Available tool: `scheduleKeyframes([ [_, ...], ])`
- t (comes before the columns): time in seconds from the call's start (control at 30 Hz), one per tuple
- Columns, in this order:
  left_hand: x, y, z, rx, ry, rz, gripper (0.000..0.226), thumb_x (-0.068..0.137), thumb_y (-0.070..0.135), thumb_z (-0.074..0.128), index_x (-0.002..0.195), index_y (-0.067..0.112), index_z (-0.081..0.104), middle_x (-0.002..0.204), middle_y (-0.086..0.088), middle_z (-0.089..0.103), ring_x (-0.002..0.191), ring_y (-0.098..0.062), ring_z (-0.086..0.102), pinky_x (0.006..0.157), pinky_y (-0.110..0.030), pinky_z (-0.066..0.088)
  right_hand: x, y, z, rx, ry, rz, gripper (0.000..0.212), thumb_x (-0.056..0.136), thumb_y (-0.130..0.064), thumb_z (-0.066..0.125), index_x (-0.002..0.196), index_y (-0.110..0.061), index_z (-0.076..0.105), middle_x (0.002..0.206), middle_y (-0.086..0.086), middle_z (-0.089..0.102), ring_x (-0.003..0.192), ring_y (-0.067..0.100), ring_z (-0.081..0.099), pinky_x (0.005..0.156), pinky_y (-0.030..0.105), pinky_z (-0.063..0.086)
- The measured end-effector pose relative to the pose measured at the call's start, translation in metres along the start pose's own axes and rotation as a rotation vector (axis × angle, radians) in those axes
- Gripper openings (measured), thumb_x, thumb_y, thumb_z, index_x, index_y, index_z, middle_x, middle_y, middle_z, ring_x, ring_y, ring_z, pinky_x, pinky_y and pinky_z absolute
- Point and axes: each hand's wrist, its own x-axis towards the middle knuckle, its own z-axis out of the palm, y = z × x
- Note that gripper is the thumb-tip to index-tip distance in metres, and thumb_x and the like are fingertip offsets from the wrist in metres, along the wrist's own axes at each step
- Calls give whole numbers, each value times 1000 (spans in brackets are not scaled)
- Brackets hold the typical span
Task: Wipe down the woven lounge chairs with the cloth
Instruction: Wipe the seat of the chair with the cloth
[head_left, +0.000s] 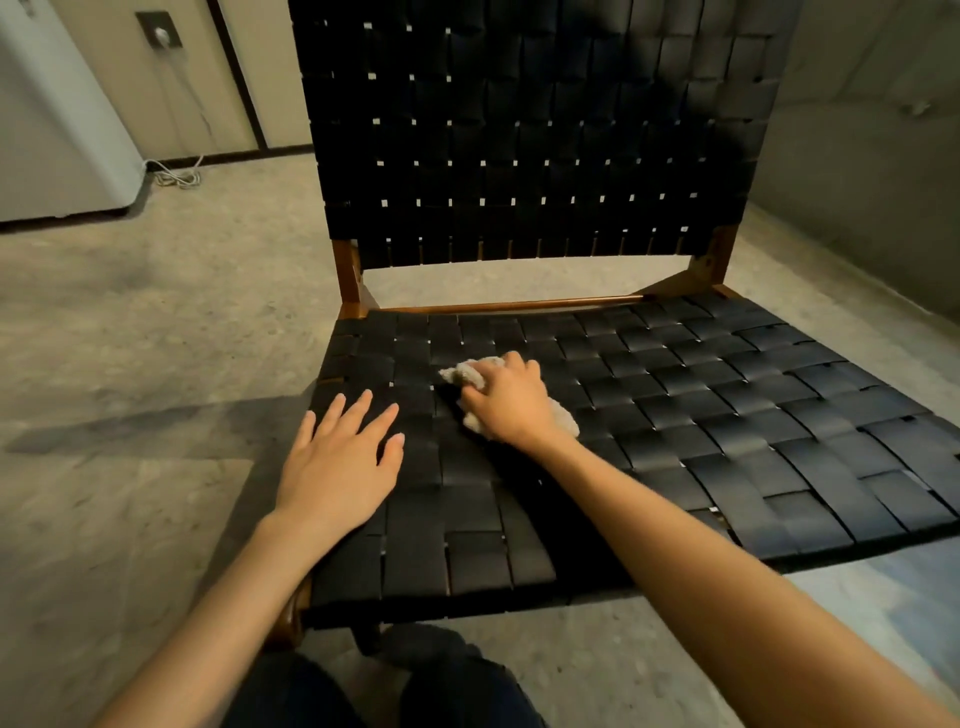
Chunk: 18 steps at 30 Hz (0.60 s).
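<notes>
Cloth (460, 375) is bunched up on the seat (727, 415) of the woven lounge chair (519, 218), left of the seat's middle and closer to the back rail (519, 305) than to the front edge. Only the head view to go on, so:

Right hand (511, 402) sits on top of the cloth, fingers curled over it, gripping and pressing it into the weave. Bits of cloth poke out at the hand's 11 o'clock and 5 o'clock, so the wad's long axis runs roughly along that line. Left hand (340, 462) lies flat on the seat, fingers straight and spread, holding nothing, at about 8 o'clock from the cloth and a little apart from it, near the seat's left edge. Looks like it's only bracing.

What matters for the next stroke: the right hand is the one on the cloth, and most of the seat lies off to its 3 and 4 o'clock. So I'd guess the wipe wants to sweep that way across the straps. Backrest (545, 130) stands at 12 o'clock past the rail, a longer reach up. Can't tell which straps are already clean.

Over at 10 o'clock on the floor (130, 312) there's a white cable (176, 176) coiled by a pale appliance (52, 130).
</notes>
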Motion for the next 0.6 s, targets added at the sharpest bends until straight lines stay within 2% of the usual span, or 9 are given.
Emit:
scheduleKeyframes([
  [0.1,-5,1,1,2,11,5,53,99,50,18,150,34,15,159,5,8,147,-17,2,117,-38,1,-13,66,-37,-173,52,160,45,92,-44,50,133,-27,49,130,12,42,117,33,38,94,42,36],
  [0.17,-8,2,1,3,23,-2,53,99,50,18,149,34,16,159,5,9,146,-18,3,117,-38,2,-21,93,-58,-184,72,268,43,93,-44,49,132,-26,51,132,13,41,119,34,36,97,44,36],
  [0.27,-15,4,1,-2,35,-1,53,99,50,19,149,34,16,159,5,10,146,-17,4,117,-36,3,-31,79,-61,-203,97,350,41,94,-40,47,130,-21,54,131,15,43,120,35,36,99,45,35],
  [0.33,-20,6,0,-10,44,6,53,99,50,20,149,33,18,159,4,11,146,-17,5,117,-36,4,-37,41,-44,-174,80,322,40,94,-37,46,127,-17,56,130,16,45,118,35,39,99,43,35],
  [0.47,-35,3,-2,-7,64,21,50,100,47,20,148,33,22,158,5,13,146,-16,6,117,-33,6,-51,-46,-4,-7,4,80,34,94,-34,43,118,-18,61,123,12,52,115,31,42,95,41,37],
  [0.53,-43,2,-2,-2,85,28,49,101,43,19,148,33,24,158,5,15,146,-16,8,117,-33,7,-62,-62,0,106,-19,24,31,93,-33,46,117,-23,61,121,11,51,114,31,41,91,39,37],
  [0.6,-47,1,-3,-9,97,31,48,101,41,19,148,32,24,158,5,17,146,-16,10,117,-33,8,-73,-48,-12,110,-20,14,29,92,-35,49,117,-27,62,120,10,51,113,30,42,89,38,37],
])
